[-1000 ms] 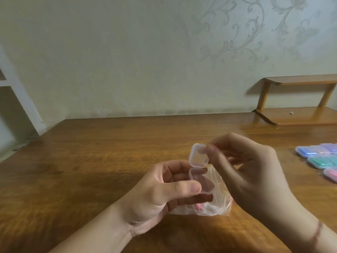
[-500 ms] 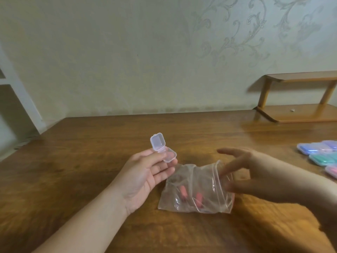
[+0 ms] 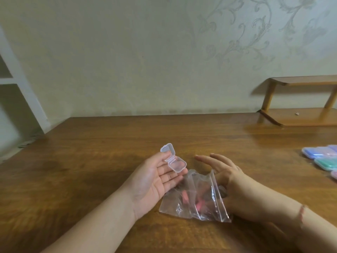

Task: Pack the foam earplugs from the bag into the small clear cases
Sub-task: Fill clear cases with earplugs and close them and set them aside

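A small clear case [image 3: 176, 162] with its lid swung open lies on the fingertips of my left hand [image 3: 151, 183], palm up, with the thumb pressing on the lid near the hinge. The case looks empty. Just right of it a clear zip bag [image 3: 175, 205] lies on the wooden table [image 3: 91, 161], with pink foam earplugs [image 3: 185, 196] showing through the plastic. My right hand [image 3: 237, 181] is at the bag's open zip edge. Its upper fingers stretch out straight over the bag, and the rest of the hand is hidden behind the plastic.
Several closed cases with blue, purple, green and pink contents [image 3: 321, 156] lie at the table's right edge. A low wooden shelf [image 3: 300, 115] stands at the back right against the wall. A white frame is at the far left.
My hands parted: the left drew the opened case away to the left and upturned. The bag dropped flat on the table, and my right hand moved to its mouth.
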Tool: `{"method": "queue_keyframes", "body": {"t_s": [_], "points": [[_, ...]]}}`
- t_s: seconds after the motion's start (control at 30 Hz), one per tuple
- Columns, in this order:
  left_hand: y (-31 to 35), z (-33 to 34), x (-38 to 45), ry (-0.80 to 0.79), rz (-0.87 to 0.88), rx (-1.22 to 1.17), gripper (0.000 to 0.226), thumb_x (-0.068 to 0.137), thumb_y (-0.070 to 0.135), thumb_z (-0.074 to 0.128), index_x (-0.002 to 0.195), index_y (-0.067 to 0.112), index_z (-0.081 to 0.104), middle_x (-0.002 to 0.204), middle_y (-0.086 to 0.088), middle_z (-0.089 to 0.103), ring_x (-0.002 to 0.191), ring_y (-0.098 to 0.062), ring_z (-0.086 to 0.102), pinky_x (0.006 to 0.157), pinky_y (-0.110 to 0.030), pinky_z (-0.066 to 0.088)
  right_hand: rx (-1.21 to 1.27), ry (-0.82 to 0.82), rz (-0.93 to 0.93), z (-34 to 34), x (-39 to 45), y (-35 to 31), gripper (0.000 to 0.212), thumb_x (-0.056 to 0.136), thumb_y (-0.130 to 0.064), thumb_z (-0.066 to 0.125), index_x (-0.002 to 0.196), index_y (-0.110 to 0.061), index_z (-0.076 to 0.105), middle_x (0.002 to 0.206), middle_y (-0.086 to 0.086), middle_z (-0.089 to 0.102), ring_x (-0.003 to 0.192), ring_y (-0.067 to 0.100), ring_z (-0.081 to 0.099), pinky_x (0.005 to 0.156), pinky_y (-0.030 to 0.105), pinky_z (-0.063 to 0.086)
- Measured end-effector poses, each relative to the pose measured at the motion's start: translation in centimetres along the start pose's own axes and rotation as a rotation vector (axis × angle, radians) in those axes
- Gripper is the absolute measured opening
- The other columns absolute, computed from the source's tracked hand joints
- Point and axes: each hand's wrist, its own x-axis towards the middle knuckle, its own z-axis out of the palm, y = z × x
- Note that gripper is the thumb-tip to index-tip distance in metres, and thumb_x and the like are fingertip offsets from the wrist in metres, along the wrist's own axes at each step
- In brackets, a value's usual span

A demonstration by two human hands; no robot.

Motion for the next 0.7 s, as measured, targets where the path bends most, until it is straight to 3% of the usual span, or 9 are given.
{"method": "queue_keyframes", "body": {"t_s": [0.1,0.17,0.27,0.37,0.47,0.57,0.63,0.7], "points": [[0.0,0.0,0.0,0.014,0.004,0.003,0.034,0.097,0.023,0.054,0.119,-0.002,0.062,0.112,-0.021,0.072,0.109,-0.032,0.068,0.095,-0.039,0.053,-0.027,0.034,0.046,-2.1,-0.7,-0.1,0.025,0.07,-0.06,0.071,0.094,-0.054,0.065,0.146,-0.04,0.02,0.143,-0.005,0.004,0.121,0.039,0.015],[0.1,-0.1,0.0,0.017,0.02,-0.002,0.033,0.097,0.022,0.054,0.119,-0.001,0.062,0.111,-0.02,0.072,0.107,-0.031,0.069,0.093,-0.038,0.054,-0.052,0.15,0.104,-4.0,-1.5,-0.3,0.016,0.071,-0.053,0.072,0.085,-0.047,0.066,0.139,-0.035,0.037,0.138,-0.003,0.025,0.116,0.035,0.026],[0.3,0.1,-0.3,0.009,0.079,0.013,0.026,0.097,0.021,0.053,0.113,0.002,0.064,0.108,-0.018,0.074,0.105,-0.027,0.07,0.092,-0.037,0.054,-0.02,0.475,0.149,-5.5,-2.4,-1.0,0.013,0.073,-0.041,0.072,0.08,-0.039,0.062,0.11,-0.022,0.06,0.108,0.001,0.052,0.085,0.022,0.042],[0.6,0.7,-1.1,-0.049,0.11,-0.015,0.027,0.095,0.02,0.055,0.115,0.004,0.063,0.111,-0.018,0.073,0.106,-0.026,0.07,0.095,-0.039,0.054,0.006,0.739,0.056,-5.0,-2.6,-2.0,0.016,0.075,-0.026,0.071,0.082,-0.035,0.059,0.082,-0.016,0.063,0.083,-0.005,0.059,0.062,0.012,0.042],[0.2,1.5,-2.2,-0.177,0.049,-0.075,0.037,0.086,0.021,0.063,0.117,0.0,0.066,0.113,-0.022,0.071,0.104,-0.03,0.069,0.087,-0.035,0.057,0.018,0.796,-0.08,-3.2,-2.5,-3.4,0.01,0.076,-0.026,0.068,0.084,-0.03,0.062,0.079,-0.017,0.063,0.085,-0.007,0.059,0.069,0.006,0.047],[-0.5,2.1,-2.8,-0.247,0.003,-0.074,0.039,0.075,0.019,0.07,0.106,-0.004,0.073,0.111,-0.023,0.071,0.097,-0.028,0.071,0.085,-0.031,0.057,-0.038,0.812,-0.229,-1.5,-2.1,-4.3,0.005,0.083,-0.029,0.073,0.085,-0.027,0.069,0.082,-0.018,0.065,0.078,0.004,0.061,0.068,0.02,0.049],[-0.6,2.3,-2.9,-0.256,0.003,-0.097,0.037,0.074,0.018,0.07,0.103,-0.004,0.074,0.111,-0.024,0.071,0.094,-0.026,0.071,0.087,-0.032,0.056,-0.102,0.786,-0.256,-0.8,-1.8,-4.5,0.01,0.083,-0.035,0.069,0.089,-0.029,0.072,0.085,-0.02,0.066,0.088,0.01,0.06,0.072,0.034,0.05],[-0.6,2.2,-2.8,-0.267,0.008,-0.11,0.038,0.077,0.018,0.068,0.107,-0.006,0.071,0.116,-0.027,0.068,0.103,-0.03,0.068,0.088,-0.033,0.057,-0.147,0.736,-0.231,-0.3,-1.6,-4.3,0.018,0.086,-0.041,0.063,0.097,-0.031,0.073,0.092,-0.022,0.066,0.095,0.01,0.058,0.076,0.036,0.05]]}}
